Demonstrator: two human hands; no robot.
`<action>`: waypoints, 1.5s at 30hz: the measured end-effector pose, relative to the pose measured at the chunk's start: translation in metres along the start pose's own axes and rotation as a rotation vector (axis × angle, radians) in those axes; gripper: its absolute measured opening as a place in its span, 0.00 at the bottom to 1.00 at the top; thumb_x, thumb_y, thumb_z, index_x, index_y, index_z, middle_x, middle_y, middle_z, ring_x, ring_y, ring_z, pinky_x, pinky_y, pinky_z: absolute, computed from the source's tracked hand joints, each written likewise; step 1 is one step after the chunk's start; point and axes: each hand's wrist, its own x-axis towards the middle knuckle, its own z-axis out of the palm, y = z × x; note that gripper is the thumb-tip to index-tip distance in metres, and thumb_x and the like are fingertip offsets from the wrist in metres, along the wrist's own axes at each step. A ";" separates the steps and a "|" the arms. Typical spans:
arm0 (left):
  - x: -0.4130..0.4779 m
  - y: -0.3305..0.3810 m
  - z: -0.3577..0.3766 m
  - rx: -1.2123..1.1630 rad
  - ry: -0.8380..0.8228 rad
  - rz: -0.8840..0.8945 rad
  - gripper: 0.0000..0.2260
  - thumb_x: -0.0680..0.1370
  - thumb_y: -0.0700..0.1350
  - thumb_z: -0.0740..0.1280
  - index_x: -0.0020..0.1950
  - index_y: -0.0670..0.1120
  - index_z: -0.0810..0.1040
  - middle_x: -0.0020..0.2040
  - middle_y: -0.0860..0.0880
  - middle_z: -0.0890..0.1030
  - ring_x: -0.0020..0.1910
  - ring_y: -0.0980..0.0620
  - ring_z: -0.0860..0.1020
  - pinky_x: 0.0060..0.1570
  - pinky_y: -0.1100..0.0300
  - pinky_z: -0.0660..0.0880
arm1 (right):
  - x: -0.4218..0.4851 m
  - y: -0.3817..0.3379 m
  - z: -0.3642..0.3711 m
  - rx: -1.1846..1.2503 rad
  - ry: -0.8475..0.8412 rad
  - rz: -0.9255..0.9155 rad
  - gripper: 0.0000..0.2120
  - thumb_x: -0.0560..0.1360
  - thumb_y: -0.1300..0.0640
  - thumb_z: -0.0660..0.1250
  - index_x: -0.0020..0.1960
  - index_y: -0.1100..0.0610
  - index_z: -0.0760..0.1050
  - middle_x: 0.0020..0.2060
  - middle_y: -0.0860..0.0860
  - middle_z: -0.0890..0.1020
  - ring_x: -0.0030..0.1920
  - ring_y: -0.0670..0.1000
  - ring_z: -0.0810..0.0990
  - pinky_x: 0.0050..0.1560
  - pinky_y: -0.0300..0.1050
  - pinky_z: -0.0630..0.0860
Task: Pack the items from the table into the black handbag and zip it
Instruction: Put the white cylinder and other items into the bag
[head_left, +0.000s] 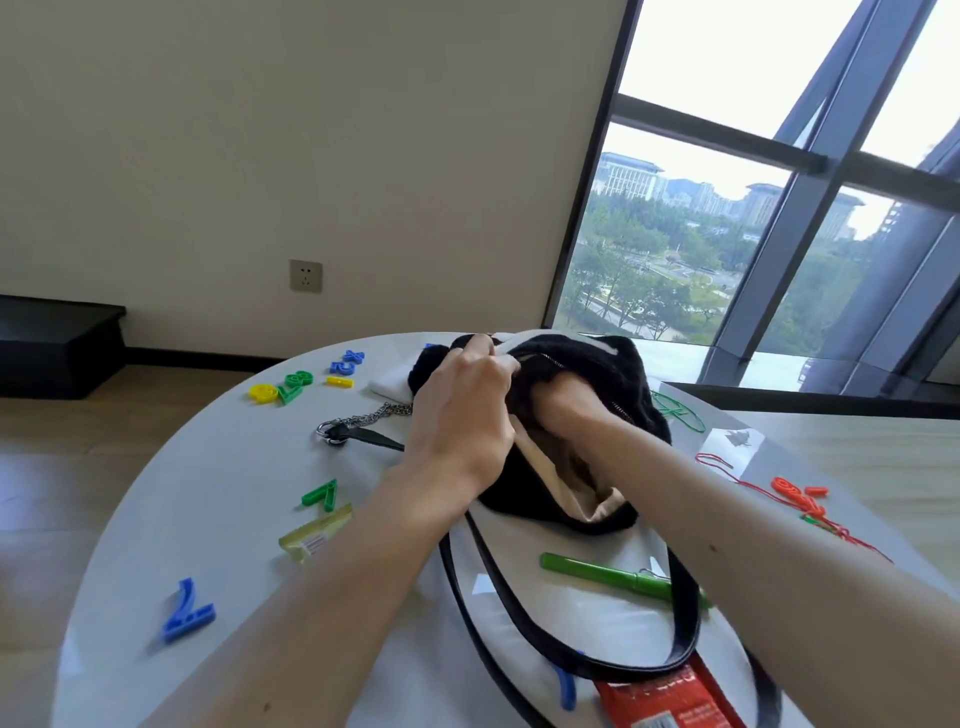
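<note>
- Round table (156, 493) carries the black handbag (613, 374) near its far edge.
- Left hand (467, 400) grips its rim.
- Right hand (566, 402) is inside; grip not visible.

Black handbag (587, 374), green pen (613, 574), red packet (670, 699).

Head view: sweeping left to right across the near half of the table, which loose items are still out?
Blue number 7 → yellow clear bar → green pen → orange number pieces. Left out: the green 7 overlaps the bar, the red packet overlaps the pen.
</note>
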 end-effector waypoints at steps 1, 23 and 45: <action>0.000 -0.001 -0.001 0.013 -0.026 -0.011 0.18 0.75 0.33 0.61 0.59 0.47 0.82 0.52 0.49 0.77 0.51 0.45 0.77 0.48 0.53 0.76 | -0.011 0.003 -0.001 -0.018 -0.029 -0.070 0.13 0.79 0.62 0.60 0.59 0.59 0.80 0.57 0.59 0.83 0.54 0.54 0.79 0.54 0.45 0.75; -0.005 -0.081 -0.032 0.254 -0.397 -0.324 0.04 0.75 0.42 0.61 0.48 0.49 0.69 0.53 0.46 0.78 0.54 0.43 0.76 0.53 0.51 0.66 | 0.038 -0.129 0.056 -0.622 -0.139 -0.551 0.13 0.75 0.49 0.67 0.58 0.52 0.80 0.55 0.50 0.82 0.55 0.56 0.80 0.56 0.52 0.79; -0.011 -0.135 -0.032 0.328 -0.433 -0.434 0.08 0.75 0.41 0.63 0.49 0.49 0.66 0.58 0.46 0.78 0.60 0.42 0.76 0.58 0.51 0.64 | 0.053 -0.126 0.124 -0.701 -0.150 -0.418 0.09 0.77 0.55 0.61 0.42 0.60 0.72 0.52 0.58 0.80 0.48 0.60 0.77 0.41 0.47 0.75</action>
